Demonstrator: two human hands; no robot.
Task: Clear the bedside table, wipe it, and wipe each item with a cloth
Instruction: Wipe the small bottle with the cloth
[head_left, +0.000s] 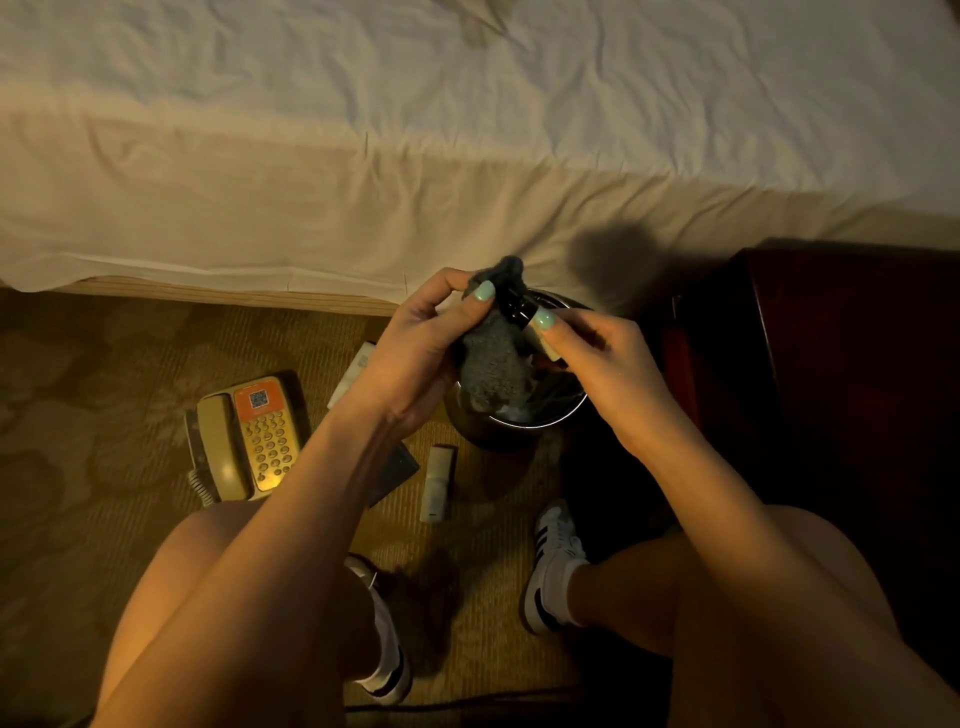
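Left hand: the left hand (415, 348) is gripping the grey cloth (493, 364), its fingers curling round the fabric and its thumb pressing the cloth against the small dark bottle (515, 310).
Right hand: the right hand (608, 364) is pinching the pale end of the bottle, thumb on top and fingers curling underneath, clamped on it.
Bottle: it is being held tilted between the two hands, above the round bin (545, 425), with the cloth wrapping its far end and left side.
Cloth: it is bunching above the left thumb and hanging down over the bin's opening.
Bin: it is standing on the carpet (104, 364) just left of the bedside table (831, 364); what is lying inside is too dim to tell.
Bedside table: the dark wooden table is standing at the right, next to the bed (415, 130), with its top lying in shadow.
Telephone: the beige telephone (249, 436) is lying on the carpet at the left, handset resting in its cradle.
White tube: the white tube (436, 483) is lying on the carpet just near of the bin.
Dark flat item: a dark flat item (400, 467) is lying between telephone and tube, partly hidden by the left forearm.
White pack: a white pack (356, 374) is showing behind the left wrist, beyond the telephone.
Bed: its white sheet is hanging down along the far side.
Person: the person is crouching, with knees wide and the striped shoes (550, 566) planted on the carpet.
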